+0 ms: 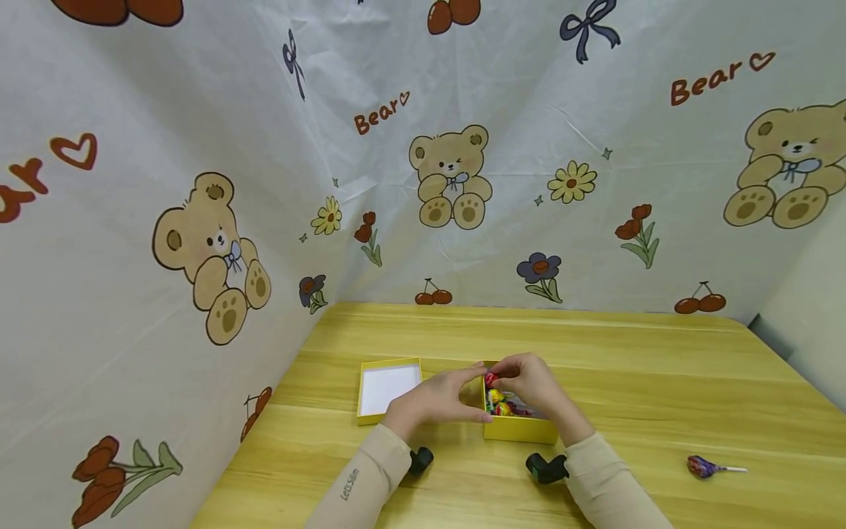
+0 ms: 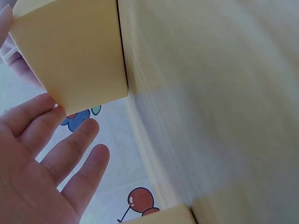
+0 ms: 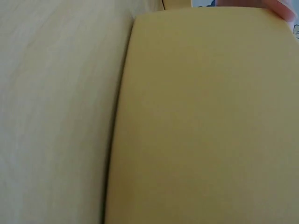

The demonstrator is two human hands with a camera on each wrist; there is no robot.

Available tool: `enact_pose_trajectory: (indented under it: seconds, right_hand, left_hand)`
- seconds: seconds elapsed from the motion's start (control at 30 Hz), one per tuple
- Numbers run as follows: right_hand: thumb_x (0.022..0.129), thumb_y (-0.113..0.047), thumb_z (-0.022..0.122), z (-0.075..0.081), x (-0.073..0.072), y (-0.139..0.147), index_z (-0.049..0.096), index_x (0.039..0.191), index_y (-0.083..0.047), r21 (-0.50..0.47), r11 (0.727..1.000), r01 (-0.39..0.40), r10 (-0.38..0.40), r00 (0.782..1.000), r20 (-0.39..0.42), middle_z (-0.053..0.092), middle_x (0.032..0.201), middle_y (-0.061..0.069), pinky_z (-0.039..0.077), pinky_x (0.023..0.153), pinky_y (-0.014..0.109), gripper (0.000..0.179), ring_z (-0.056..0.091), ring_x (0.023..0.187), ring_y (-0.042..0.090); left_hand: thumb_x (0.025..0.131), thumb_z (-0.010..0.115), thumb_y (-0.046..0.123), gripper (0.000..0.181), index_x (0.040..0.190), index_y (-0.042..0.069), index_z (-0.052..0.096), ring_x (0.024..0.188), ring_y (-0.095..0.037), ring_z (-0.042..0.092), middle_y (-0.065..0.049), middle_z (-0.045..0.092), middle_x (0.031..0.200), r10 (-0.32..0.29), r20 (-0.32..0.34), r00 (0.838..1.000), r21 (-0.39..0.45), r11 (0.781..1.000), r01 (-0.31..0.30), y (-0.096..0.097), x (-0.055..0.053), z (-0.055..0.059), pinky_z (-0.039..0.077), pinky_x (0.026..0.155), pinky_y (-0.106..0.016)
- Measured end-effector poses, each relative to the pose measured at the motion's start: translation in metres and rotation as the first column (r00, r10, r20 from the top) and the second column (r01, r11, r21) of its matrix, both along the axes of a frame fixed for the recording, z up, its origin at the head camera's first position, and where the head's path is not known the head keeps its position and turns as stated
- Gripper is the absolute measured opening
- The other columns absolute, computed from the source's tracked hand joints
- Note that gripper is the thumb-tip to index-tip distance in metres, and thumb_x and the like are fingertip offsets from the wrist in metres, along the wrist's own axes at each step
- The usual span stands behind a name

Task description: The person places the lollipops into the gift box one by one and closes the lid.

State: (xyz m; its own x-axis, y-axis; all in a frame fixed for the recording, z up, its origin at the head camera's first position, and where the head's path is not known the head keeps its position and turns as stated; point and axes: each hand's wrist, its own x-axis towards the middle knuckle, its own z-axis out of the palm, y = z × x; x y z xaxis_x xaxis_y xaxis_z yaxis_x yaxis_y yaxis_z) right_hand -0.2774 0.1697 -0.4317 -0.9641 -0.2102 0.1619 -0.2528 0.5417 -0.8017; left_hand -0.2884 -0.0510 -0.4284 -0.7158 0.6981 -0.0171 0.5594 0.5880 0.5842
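In the head view a yellow box [image 1: 520, 430] stands on the table with several wrapped lollipops [image 1: 502, 408] inside. My left hand [image 1: 439, 397] spans the box's left side, thumb by the near corner and fingers by the far one. The left wrist view shows the fingers of that hand [image 2: 32, 154] fairly straight, with fingertips touching an edge of the box [image 2: 70, 51]. Over the box's far part, my right hand [image 1: 534, 383] pinches a red-wrapped lollipop [image 1: 490, 379], partly hidden by the fingers. Mostly the box's plain side [image 3: 201, 116] fills the right wrist view.
Left of the box lies a yellow box lid [image 1: 371, 421] with its white inside facing up. A purple-red wrapped lollipop [image 1: 703, 466] with a white stick lies to the right on the wooden table [image 1: 661, 382]. A bear-print cloth [image 1: 515, 95] hangs behind and at the left.
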Motion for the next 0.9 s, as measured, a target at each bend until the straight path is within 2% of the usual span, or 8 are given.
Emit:
enact_pose_trajectory:
  seconds: [0.23, 0.37, 0.63, 0.73, 0.9]
  right_hand:
    - [0.091, 0.001, 0.069, -0.004, -0.001, -0.003, 0.078, 0.101, -0.001, 0.035, 0.998, 0.052, -0.053, 0.998, 0.015, 0.076, 0.098, 0.011, 0.063, 0.074, 0.033, 0.013, 0.070, 0.084, 0.017]
    - [0.092, 0.002, 0.067, -0.004, -0.001, -0.002, 0.078, 0.100, -0.002, 0.040, 0.998, 0.056, -0.058, 0.998, 0.030, 0.076, 0.097, 0.009, 0.062, 0.073, 0.033, 0.014, 0.069, 0.081, 0.015]
    - [0.093, 0.000, 0.067, -0.004, 0.001, -0.002, 0.078, 0.101, -0.002, 0.023, 0.997, 0.074, -0.075, 0.996, 0.039, 0.076, 0.101, 0.011, 0.063, 0.076, 0.035, 0.014, 0.071, 0.087, 0.018]
    - [0.093, 0.001, 0.066, -0.001, 0.002, -0.002, 0.077, 0.102, 0.000, -0.005, 0.998, 0.069, -0.069, 0.997, 0.039, 0.076, 0.101, 0.012, 0.063, 0.079, 0.036, 0.014, 0.071, 0.088, 0.019]
    - [0.093, 0.001, 0.066, 0.009, 0.006, 0.004, 0.076, 0.103, 0.001, -0.016, 0.999, 0.044, -0.044, 0.999, -0.007, 0.076, 0.101, 0.013, 0.063, 0.079, 0.036, 0.014, 0.072, 0.089, 0.021]
  left_hand:
    - [0.086, 0.067, 0.065, 0.092, 0.159, 0.027, 0.028, 0.151, -0.019, 0.032, 0.009, 0.025, 0.165, 0.008, 0.019, 1.000, -0.010, 1.000, -0.008, 0.001, 0.003, 0.002, 0.035, 0.121, -0.042]
    - [0.085, 0.067, 0.066, 0.093, 0.160, 0.027, 0.027, 0.150, -0.020, 0.033, 0.010, 0.025, 0.166, 0.014, 0.023, 1.000, -0.017, 1.000, -0.013, 0.001, 0.003, 0.003, 0.035, 0.121, -0.043]
    - [0.086, 0.067, 0.065, 0.092, 0.159, 0.027, 0.028, 0.150, -0.020, 0.033, 0.009, 0.025, 0.166, 0.011, 0.021, 1.000, -0.013, 1.000, -0.010, 0.002, 0.004, 0.003, 0.035, 0.121, -0.043]
    - [0.086, 0.067, 0.065, 0.092, 0.159, 0.027, 0.028, 0.150, -0.020, 0.033, 0.010, 0.025, 0.166, 0.010, 0.023, 1.000, -0.014, 1.000, -0.009, 0.002, 0.004, 0.002, 0.035, 0.121, -0.044]
    - [0.085, 0.066, 0.067, 0.092, 0.159, 0.030, 0.026, 0.150, -0.022, 0.033, 0.012, 0.023, 0.166, 0.018, 0.030, 0.999, -0.016, 1.000, -0.018, 0.002, 0.004, 0.001, 0.036, 0.120, -0.046]
